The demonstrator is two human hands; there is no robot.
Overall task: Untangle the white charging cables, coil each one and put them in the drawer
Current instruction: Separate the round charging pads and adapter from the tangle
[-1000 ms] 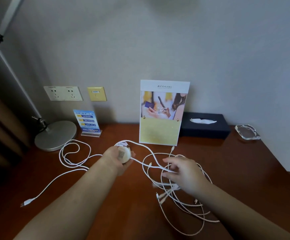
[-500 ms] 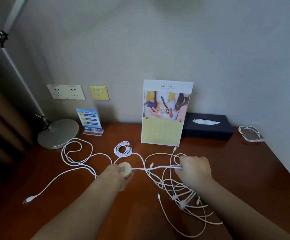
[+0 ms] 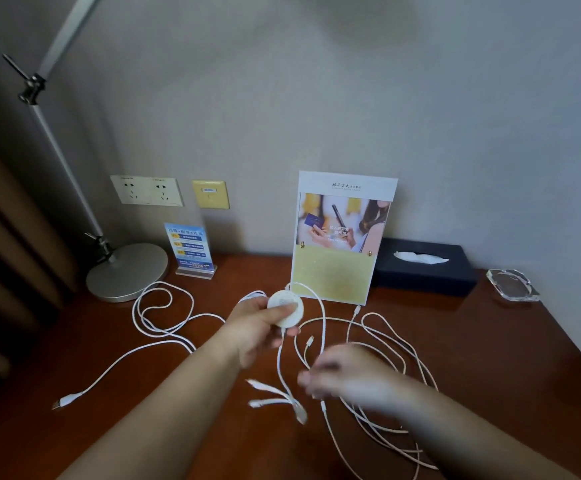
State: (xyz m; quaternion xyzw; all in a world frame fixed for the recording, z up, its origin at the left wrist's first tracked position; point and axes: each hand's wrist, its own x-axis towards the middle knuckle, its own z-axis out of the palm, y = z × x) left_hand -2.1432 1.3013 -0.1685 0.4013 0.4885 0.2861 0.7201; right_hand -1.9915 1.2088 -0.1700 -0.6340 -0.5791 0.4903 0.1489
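Note:
My left hand (image 3: 252,336) grips a round white cable hub (image 3: 285,311) and holds it up above the wooden desk (image 3: 511,358). A short white lead hangs from the hub and ends in three plug heads (image 3: 271,393) near the desk. A long white cable (image 3: 164,327) loops off to the left and ends in a USB plug (image 3: 65,400). More white cables (image 3: 398,344) lie tangled on the right. My right hand (image 3: 348,375) is blurred over that tangle, and I cannot tell whether it holds a strand. No drawer is in view.
Along the wall stand a lamp with a round metal base (image 3: 126,271), a small blue sign (image 3: 188,251), a tall card stand (image 3: 337,244), a dark tissue box (image 3: 424,268) and a glass ashtray (image 3: 512,285). The desk's right edge slants down at the far right.
My left hand has lifted the hub up and away from me. My right hand has dropped lower from the taut strand it gripped, and the plug heads now hang below the hub.

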